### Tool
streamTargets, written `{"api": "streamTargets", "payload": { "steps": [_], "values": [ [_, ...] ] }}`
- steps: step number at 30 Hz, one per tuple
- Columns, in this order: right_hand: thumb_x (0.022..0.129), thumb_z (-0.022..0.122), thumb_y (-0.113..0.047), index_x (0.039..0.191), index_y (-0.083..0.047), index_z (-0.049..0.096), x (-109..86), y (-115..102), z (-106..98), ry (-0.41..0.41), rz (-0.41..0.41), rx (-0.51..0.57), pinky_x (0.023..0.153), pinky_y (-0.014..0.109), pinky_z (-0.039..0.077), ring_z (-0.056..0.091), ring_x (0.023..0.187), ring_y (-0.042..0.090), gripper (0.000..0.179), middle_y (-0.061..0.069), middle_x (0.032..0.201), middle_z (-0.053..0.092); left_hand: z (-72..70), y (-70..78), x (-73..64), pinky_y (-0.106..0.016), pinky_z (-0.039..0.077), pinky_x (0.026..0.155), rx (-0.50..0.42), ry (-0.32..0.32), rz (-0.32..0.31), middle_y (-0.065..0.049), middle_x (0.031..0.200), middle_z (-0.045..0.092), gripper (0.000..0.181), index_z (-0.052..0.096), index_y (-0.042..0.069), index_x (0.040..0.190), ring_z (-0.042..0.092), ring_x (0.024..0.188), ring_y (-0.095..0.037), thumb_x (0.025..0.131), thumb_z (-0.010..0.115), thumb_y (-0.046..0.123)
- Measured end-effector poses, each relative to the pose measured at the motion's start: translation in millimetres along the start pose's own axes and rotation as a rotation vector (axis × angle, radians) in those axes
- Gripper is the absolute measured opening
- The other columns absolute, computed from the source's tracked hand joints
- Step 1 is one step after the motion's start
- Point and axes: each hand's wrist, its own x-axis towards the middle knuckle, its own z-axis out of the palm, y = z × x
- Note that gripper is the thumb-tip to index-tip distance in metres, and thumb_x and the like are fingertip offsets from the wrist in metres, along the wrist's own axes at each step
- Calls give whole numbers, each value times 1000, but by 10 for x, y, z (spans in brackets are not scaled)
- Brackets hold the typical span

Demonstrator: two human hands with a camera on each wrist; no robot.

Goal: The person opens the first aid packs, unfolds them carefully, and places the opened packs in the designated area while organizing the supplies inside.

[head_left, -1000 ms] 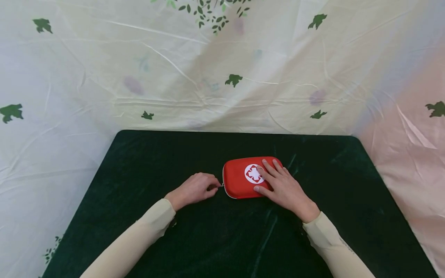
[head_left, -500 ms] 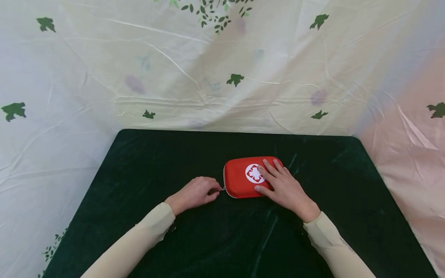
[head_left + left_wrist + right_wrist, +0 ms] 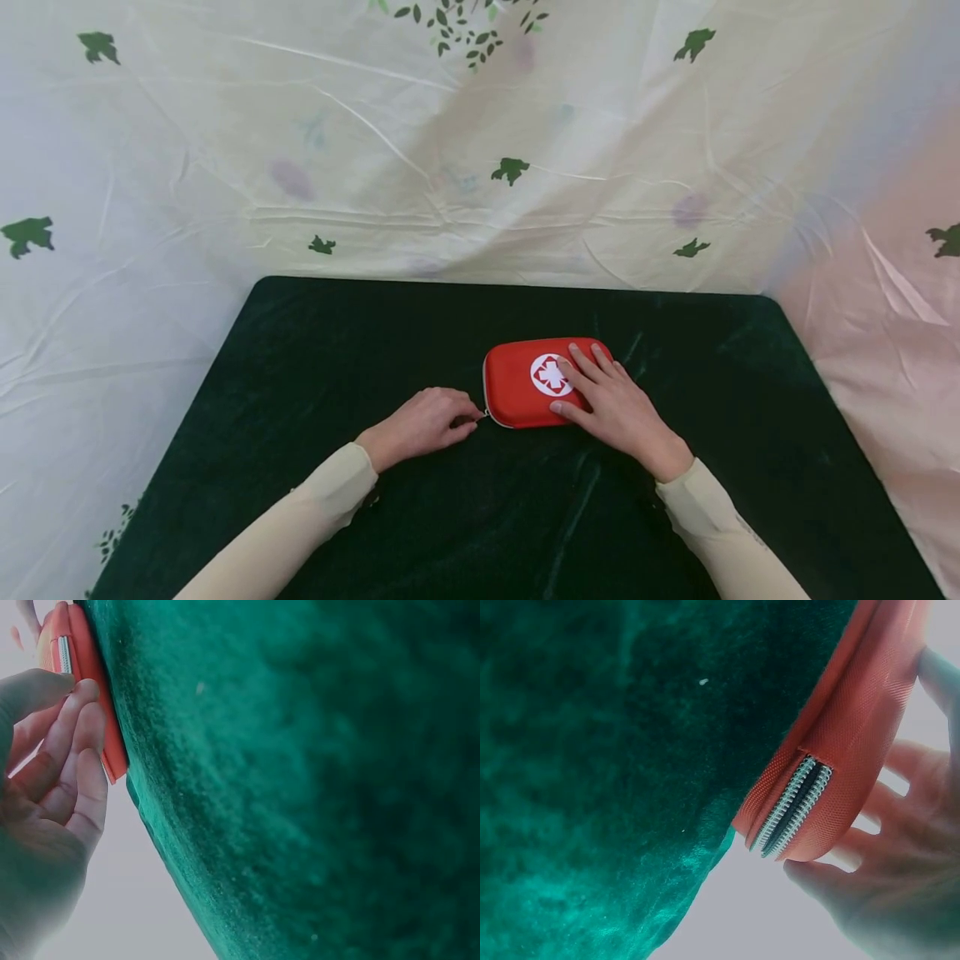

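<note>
A red zippered first-aid case [image 3: 513,387] with a white cross emblem [image 3: 551,375] lies on the dark green cloth. At its left end my left hand [image 3: 429,425] pinches the zipper pull [image 3: 486,413] between thumb and forefinger, near the front corner. The left wrist view shows that thumb over the silver zipper [image 3: 65,655]. My right hand [image 3: 618,408] rests on the right half of the lid, fingers spread and fairly straight. In the right wrist view, the zipper teeth [image 3: 796,806] stand parted along one stretch, with a dark gap between the two rows.
Green velvety cloth [image 3: 375,333] covers the table, creased in front of the case. Behind and on both sides hangs a pale curtain [image 3: 360,150] printed with green birds and leaves, close to the table's back edge.
My left hand has slid toward me along the case's left end, and the zipper pull has travelled with it toward the front corner. The right hand stays on the lid.
</note>
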Motion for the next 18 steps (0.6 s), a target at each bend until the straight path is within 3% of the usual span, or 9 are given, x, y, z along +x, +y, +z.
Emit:
{"api": "streamTargets", "payload": {
  "steps": [5,12,16,18],
  "values": [
    [100,62,-54,162,-16,36,-8,2,2,3,-2,2,122,64,19,13,156,44,78,13,170,25,56,-43,12,-33,57,81,21,-7,4,5,110,72,26,73,18,122,66,92,-3,100,69,30],
    [99,63,-53,162,-16,36,-7,-4,0,2,1,-4,122,64,19,14,156,45,78,13,170,25,-41,210,-16,-30,57,83,71,-30,40,1,109,73,25,74,12,121,67,92,-4,101,68,25],
    [99,64,-53,162,-16,36,-3,-4,1,0,2,-7,122,64,20,14,156,45,79,13,170,25,-83,300,-11,-28,57,83,81,-40,12,1,108,73,23,75,12,120,66,91,-2,99,70,22],
    [99,63,-53,162,-16,36,-1,-1,0,0,2,-7,122,64,19,14,155,45,79,13,170,25,-46,264,-6,-29,57,83,87,-40,23,1,109,73,23,74,13,121,67,92,-3,100,69,22]
  ]
}}
